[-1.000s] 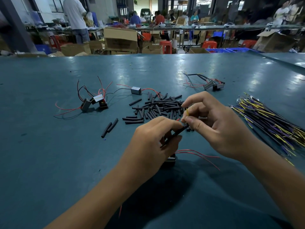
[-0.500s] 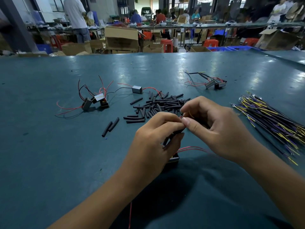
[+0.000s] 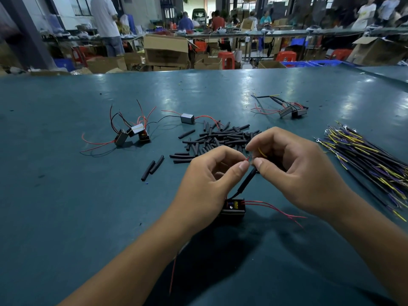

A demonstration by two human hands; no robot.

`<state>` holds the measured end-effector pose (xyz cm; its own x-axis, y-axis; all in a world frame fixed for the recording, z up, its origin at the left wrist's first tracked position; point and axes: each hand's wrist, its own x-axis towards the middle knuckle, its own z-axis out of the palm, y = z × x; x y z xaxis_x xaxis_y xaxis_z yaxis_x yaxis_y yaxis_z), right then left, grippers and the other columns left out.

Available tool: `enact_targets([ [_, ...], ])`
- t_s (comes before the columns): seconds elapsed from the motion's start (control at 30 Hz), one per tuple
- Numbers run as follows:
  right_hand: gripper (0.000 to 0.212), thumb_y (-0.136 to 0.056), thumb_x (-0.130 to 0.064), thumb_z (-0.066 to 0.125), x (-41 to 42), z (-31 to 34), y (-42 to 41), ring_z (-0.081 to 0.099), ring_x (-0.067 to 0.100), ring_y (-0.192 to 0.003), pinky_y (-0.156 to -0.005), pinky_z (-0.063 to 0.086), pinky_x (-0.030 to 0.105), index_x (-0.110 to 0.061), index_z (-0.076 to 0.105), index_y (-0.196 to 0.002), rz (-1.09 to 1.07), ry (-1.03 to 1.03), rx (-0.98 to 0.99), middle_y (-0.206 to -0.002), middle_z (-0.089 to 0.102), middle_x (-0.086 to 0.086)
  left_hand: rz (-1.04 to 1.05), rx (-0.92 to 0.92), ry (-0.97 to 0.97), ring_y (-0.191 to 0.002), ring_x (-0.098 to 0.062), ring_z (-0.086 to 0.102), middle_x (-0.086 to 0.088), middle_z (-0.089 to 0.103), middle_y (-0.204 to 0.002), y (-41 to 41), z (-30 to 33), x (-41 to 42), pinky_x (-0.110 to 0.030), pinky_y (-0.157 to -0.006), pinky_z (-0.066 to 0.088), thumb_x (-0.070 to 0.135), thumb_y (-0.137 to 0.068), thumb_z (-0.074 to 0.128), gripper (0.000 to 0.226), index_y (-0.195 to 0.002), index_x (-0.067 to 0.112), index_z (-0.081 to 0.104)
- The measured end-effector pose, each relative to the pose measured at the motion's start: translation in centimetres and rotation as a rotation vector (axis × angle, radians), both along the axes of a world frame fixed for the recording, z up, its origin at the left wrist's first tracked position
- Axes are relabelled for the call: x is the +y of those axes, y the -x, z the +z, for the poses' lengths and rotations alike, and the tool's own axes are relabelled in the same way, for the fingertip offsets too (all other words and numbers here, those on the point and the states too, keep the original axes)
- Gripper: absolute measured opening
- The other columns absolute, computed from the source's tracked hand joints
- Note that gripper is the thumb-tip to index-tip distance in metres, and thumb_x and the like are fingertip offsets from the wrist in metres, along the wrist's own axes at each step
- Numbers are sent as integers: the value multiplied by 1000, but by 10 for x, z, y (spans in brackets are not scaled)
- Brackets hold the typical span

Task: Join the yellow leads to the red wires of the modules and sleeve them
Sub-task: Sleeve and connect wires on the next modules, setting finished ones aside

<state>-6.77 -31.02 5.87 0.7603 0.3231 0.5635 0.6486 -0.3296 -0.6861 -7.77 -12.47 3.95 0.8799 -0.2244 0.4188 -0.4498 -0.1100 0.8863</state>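
Note:
A small black module (image 3: 233, 208) sits on the blue table (image 3: 66, 217) below my hands, with thin red wires (image 3: 276, 209) trailing to its right. A black sleeve (image 3: 246, 183) runs from the module up toward my fingers. My left hand (image 3: 207, 180) pinches the tip of a red wire (image 3: 247, 159) between thumb and forefinger. Facing it, my right hand (image 3: 295, 168) pinches a yellow lead (image 3: 262, 152) and touches the sleeve's top end. The two fingertip pairs almost meet.
A heap of black sleeves (image 3: 220, 140) lies just beyond my hands, two more (image 3: 153, 167) to the left. Several modules (image 3: 132, 134) with red wires sit far left, one (image 3: 187, 118) in the middle, two (image 3: 292, 111) at back right. Yellow and purple leads (image 3: 364, 160) are piled right.
My hands have moved slightly apart, so the module below them and the sleeve on its wire now show. The wire tip and yellow lead are now visible between my fingertips.

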Motion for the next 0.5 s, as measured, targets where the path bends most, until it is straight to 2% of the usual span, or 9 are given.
enact_targets([
  [0.07,14,-87,-13,60,-1,1,0,57,29,-69,-64,48,50,-23,63,-95,-10,8,-11,-79,61,2,1,-19,-2,-74,-27,62,-1,68,-80,-1,-1,0,-36,-69,52,20,-96,64,10,-88,24,69],
  [0.13,11,-87,-14,61,-2,2,1,58,24,-66,-62,49,45,-23,65,-91,-34,31,-31,-76,62,-1,-11,-17,-3,-70,-15,63,4,67,-77,-2,-3,2,-27,-66,53,20,-96,64,10,-88,23,69],
  [0.2,11,-86,-13,63,-1,2,2,56,15,-62,-57,46,30,-23,67,-88,-49,55,-59,-74,62,-5,-29,1,-5,-70,-8,61,8,66,-76,-2,-4,3,-21,-66,51,21,-96,63,9,-89,21,69],
  [0.27,10,-85,-13,66,-1,3,2,55,10,-61,-57,42,19,-22,69,-88,-55,74,-78,-72,62,-8,-42,10,6,-70,-7,58,8,65,-75,-3,-6,4,-21,-66,50,20,-97,63,9,-90,19,69],
  [0.4,5,-84,-14,71,-2,7,3,58,15,-67,-61,48,31,-17,72,-87,-74,179,-188,-76,63,-8,-71,29,30,-69,-5,57,7,64,-76,-4,-6,4,-18,-65,48,14,-98,62,9,-93,12,69],
  [0.5,7,-84,-8,72,-4,8,3,56,12,-68,-60,46,24,-14,74,-87,-82,272,-269,-77,62,-5,-88,54,33,-68,-8,55,9,63,-74,-3,-6,5,-24,-64,49,14,-99,61,10,-94,9,69],
])
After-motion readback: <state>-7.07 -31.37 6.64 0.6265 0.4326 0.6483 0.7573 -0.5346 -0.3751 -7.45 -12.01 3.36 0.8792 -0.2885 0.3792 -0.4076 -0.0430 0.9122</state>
